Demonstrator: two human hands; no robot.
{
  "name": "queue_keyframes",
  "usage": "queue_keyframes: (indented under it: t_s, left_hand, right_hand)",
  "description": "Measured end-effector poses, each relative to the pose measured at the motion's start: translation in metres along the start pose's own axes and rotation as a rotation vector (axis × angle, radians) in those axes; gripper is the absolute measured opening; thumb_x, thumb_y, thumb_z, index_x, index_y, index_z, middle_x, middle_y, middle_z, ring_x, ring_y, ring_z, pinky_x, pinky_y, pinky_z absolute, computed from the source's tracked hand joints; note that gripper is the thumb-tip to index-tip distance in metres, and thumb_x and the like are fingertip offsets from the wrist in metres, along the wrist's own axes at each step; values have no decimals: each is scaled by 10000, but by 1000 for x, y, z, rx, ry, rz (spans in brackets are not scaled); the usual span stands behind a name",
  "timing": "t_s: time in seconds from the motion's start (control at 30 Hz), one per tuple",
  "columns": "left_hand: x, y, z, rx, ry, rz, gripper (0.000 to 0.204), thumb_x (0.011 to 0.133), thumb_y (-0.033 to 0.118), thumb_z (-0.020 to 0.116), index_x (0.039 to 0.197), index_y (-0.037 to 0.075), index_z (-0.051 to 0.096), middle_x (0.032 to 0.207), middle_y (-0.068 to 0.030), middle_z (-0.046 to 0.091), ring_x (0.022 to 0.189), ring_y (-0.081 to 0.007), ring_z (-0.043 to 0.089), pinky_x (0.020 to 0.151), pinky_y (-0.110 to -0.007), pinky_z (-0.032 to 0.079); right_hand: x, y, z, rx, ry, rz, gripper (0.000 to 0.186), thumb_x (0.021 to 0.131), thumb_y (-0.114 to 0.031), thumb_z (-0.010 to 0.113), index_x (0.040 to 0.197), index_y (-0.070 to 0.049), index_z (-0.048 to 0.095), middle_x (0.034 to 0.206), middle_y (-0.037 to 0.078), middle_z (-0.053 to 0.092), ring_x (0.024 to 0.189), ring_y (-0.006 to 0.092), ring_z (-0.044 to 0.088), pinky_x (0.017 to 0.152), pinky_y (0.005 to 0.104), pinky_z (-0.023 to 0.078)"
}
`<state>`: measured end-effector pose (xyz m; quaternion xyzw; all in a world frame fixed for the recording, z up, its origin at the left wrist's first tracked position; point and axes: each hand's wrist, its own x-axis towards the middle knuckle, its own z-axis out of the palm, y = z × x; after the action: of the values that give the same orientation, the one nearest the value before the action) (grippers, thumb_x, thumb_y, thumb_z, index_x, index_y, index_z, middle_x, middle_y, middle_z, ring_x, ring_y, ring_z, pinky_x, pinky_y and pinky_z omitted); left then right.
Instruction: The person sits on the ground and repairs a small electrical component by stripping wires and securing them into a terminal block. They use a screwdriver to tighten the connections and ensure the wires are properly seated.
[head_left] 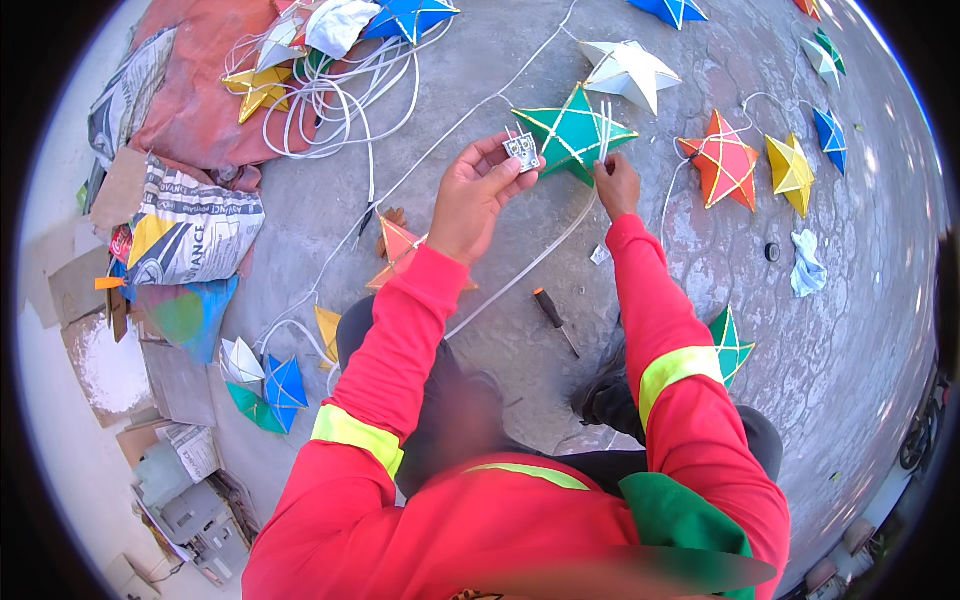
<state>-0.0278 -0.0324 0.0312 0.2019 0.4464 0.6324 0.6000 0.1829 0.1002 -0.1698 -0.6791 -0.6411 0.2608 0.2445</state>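
Between the thumb and fingers of my left hand point(468, 205) is an opened white electrical plug point(521, 150), its inner metal parts facing up and its prongs pointing away from me. My right hand point(618, 186) is closed on a white electrical cord point(540, 262), whose split ends stand up above the fingers. A small gap separates the cord ends from the plug. Just beyond both hands lies a green star lantern point(575, 135) with gold-coloured edging. On the pavement between my legs rests a screwdriver point(548, 308) with an orange and black handle.
White wire strings together star lanterns, including a red one point(722, 162) and a white one point(632, 74). A coiled white cable point(340, 110) lies far left, above a printed sack point(205, 225). To the right are a small black round piece point(771, 252) and a pale blue cloth point(807, 265).
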Motion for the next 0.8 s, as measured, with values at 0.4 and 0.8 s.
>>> queue_keyframes:
  t_s: [0.4,0.8]
  left_hand:
    - [25,17,-7,17,98,174,393,963,-37,632,1341,-54,525,1193,-149,646,1073,-302,708,904,-367,620]
    - [21,16,0,49,71,257,359,954,-25,641,1308,-45,590,1169,-119,657,1020,-228,712,889,-355,629]
  right_hand:
    - [-114,-146,-64,1137,-241,-176,235,1012,-116,616,1218,-3,608,926,19,632,810,95,590,751,252,486]
    - [-124,-153,-54,1099,-244,-86,123,1001,-129,664,1034,-22,612,852,42,660,718,97,614,646,243,510]
